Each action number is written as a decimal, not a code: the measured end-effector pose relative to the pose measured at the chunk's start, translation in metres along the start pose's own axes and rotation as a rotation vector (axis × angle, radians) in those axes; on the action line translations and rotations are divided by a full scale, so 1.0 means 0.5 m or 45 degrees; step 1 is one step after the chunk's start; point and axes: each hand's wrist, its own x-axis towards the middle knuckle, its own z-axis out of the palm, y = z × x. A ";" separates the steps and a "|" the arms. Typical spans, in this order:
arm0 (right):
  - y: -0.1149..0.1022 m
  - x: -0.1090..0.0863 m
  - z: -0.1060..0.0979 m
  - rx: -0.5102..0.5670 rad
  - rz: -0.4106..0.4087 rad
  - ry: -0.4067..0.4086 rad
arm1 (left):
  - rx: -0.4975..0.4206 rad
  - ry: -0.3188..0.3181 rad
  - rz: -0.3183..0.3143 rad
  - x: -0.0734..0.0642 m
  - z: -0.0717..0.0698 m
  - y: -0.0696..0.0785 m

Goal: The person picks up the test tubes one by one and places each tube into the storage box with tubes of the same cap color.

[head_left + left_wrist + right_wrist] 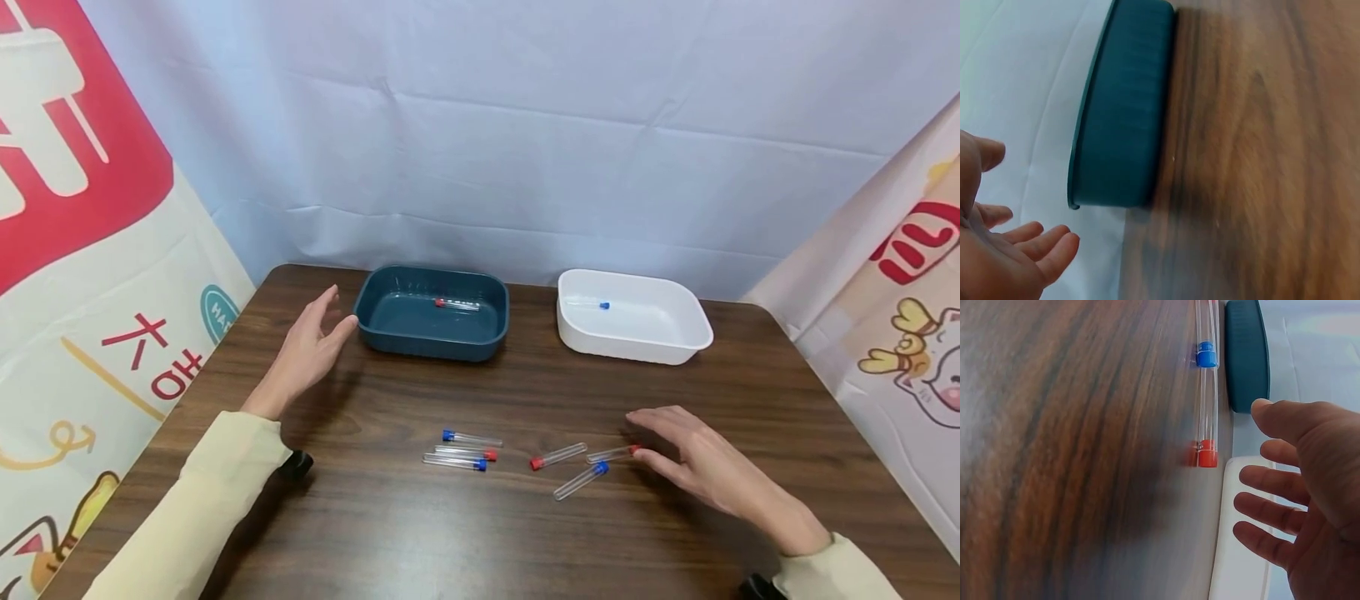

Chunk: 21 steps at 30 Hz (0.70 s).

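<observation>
"A pale cloth (pixel 525 125) hangs behind my dark wood-grain surface (pixel 420 533), with a printed banner (pixel 915 317) on the right."

"And your hands?"

"Both empty. My left fingers (pixel 1060 257) are loosely spread, thumb well away from the others, just beside the near-left end of the teal basin (pixel 427 346). My right fingers (pixel 1272 484) are spread too, hovering near the rightmost red-capped tube (pixel 609 455); its cap is toward my thumb, and the wrist view shows a gap between them."

"What lies around that tube?"

"Just in front of it, a blue-capped tube (pixel 581 482) lies slantwise, and to the left another red-capped tube (pixel 561 455), cap toward the left. Farther left, three more lie close together: a blue-capped one (pixel 474 439) with its cap to the left, then a red-capped one (pixel 465 452) and a second blue-capped one (pixel 454 461), both caps to the right."

"Anything in the basins?"

"One red-capped tube (pixel 459 305) in the teal basin, and one blue-capped tube (pixel 604 306) in the white basin (pixel 630 343), which stands apart to the right."
</observation>
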 end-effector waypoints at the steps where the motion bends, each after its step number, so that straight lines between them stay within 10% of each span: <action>1: 0.000 0.001 0.001 0.001 -0.004 -0.001 | -0.003 -0.001 -0.010 0.004 0.001 0.001; 21: -0.008 0.005 0.006 -0.027 0.011 -0.053 | -0.040 -0.073 -0.161 0.082 0.041 -0.004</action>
